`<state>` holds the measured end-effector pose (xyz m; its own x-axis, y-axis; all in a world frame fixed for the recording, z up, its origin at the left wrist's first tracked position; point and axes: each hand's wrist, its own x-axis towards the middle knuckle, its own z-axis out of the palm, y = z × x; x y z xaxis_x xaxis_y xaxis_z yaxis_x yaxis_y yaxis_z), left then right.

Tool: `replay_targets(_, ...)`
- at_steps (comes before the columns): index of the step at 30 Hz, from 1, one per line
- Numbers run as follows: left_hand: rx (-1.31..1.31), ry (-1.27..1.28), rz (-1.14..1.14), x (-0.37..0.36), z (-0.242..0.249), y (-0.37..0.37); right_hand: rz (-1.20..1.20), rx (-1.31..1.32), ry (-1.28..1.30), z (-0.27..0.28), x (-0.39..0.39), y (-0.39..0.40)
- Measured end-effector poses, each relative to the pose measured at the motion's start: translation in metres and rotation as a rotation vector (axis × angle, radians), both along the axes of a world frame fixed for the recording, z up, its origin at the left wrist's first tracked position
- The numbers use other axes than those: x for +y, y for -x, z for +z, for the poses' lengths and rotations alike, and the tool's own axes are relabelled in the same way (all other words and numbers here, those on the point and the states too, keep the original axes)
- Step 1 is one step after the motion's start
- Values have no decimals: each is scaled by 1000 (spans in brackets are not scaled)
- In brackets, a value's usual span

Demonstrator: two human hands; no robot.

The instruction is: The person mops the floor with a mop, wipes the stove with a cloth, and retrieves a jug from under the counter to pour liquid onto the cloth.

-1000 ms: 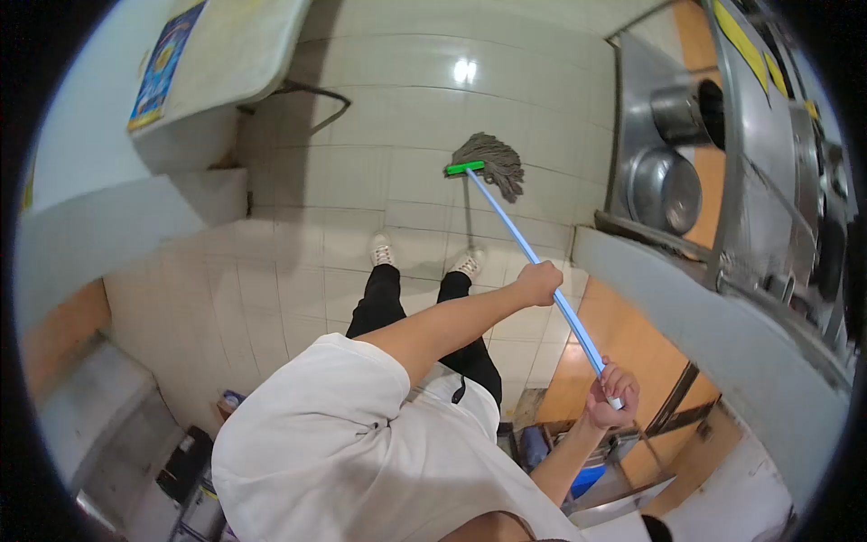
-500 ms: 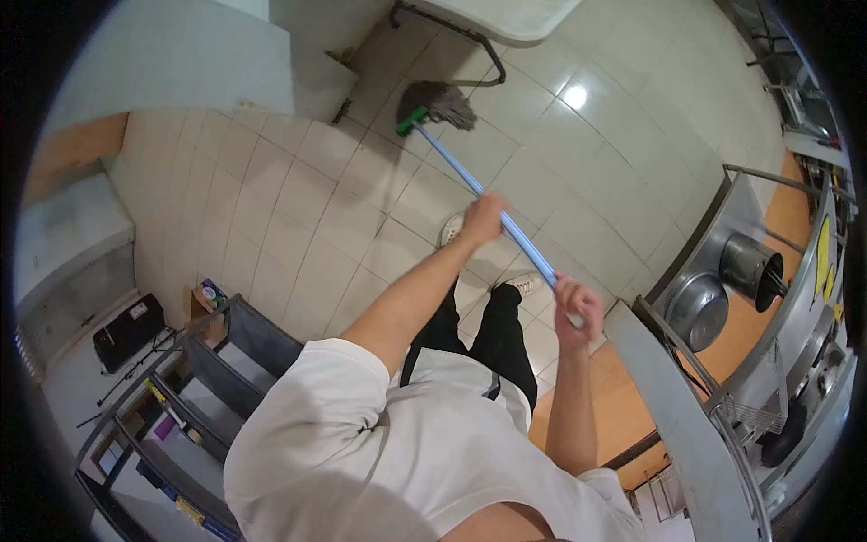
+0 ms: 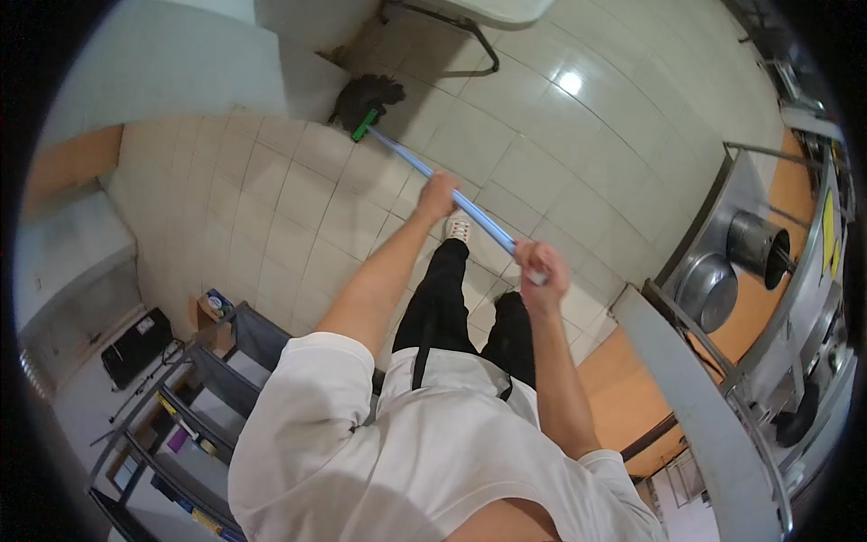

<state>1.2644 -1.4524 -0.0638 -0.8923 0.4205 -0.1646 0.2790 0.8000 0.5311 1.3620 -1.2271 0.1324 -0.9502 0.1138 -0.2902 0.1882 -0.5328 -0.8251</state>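
Observation:
A mop with a light blue handle (image 3: 483,223) slants across the view, held in both of my hands. My left hand (image 3: 439,196) wraps around the middle of the handle. Near its top end, my right hand (image 3: 544,268) is closed on it. At the far end, a green clamp (image 3: 365,126) carries the dark grey mop head (image 3: 368,96), which lies spread on the tiled floor (image 3: 470,126) close to the foot of a pale wall-like block (image 3: 312,81).
A white table (image 3: 510,11) with a dark metal leg (image 3: 483,45) stands ahead. On the right, a metal shelf holds a steel pot (image 3: 754,244) and a steel basin (image 3: 703,294). A grey-sided rack (image 3: 266,339) is at lower left, beside a black case (image 3: 135,348).
The mop head has moved left, from beside the table leg towards the pale block. Both hands have shifted left with the handle, and my feet have changed position.

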Motion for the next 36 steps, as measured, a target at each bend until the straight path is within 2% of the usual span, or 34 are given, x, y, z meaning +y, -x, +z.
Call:
replay_targets(1, -41, -26, -54, 30, -7, -11, -71, 17, 105, 4, 27, -17)
replay_targets(2, -76, -51, -108, 65, -11, -23, -107, 13, 80, 10, 57, -36)
replay_targets(4, -135, -62, -158, 138, 23, -55, -206, -32, 25, 33, 112, -82)
replay_targets(6, -27, -217, -262, 212, -14, -111, -318, -75, 6, 64, 165, -132)
replay_targets(8, -220, -79, -438, 290, 15, -159, -455, -97, -5, 90, 217, -192)
replay_targets(10, -411, -69, -506, 363, 53, -215, -597, -127, -56, 113, 266, -265)
replay_targets(11, -438, -49, -610, 394, 77, -240, -653, -132, -86, 125, 284, -300)
replay_targets(14, -536, -12, -916, 475, 116, -323, -1002, -221, -130, 170, 302, -386)
replay_targets(18, -399, -121, -1186, 547, 139, -416, -1214, -190, -324, 196, 303, -471)
replay_targets(21, -575, 13, -1324, 589, 127, -463, -1463, -152, -447, 186, 285, -485)
replay_targets(23, -531, 30, -1356, 595, 133, -472, -1655, -95, -499, 177, 277, -467)
replay_targets(24, -508, 41, -1369, 597, 133, -474, -1652, -100, -627, 165, 277, -471)
replay_targets(27, -496, 52, -1354, 583, 129, -474, -1280, 12, -607, 140, 276, -523)
replay_targets(28, -473, 32, -1312, 578, 124, -472, -1342, 45, -605, 136, 275, -517)
replay_targets(30, -440, -9, -1225, 561, 117, -469, -1259, 83, -507, 138, 274, -517)
replay_targets(33, -497, 34, -1101, 525, 135, -421, -1132, 125, -403, 136, 277, -505)
replay_targets(36, -469, 12, -893, 477, 132, -382, -941, 182, -326, 140, 267, -459)
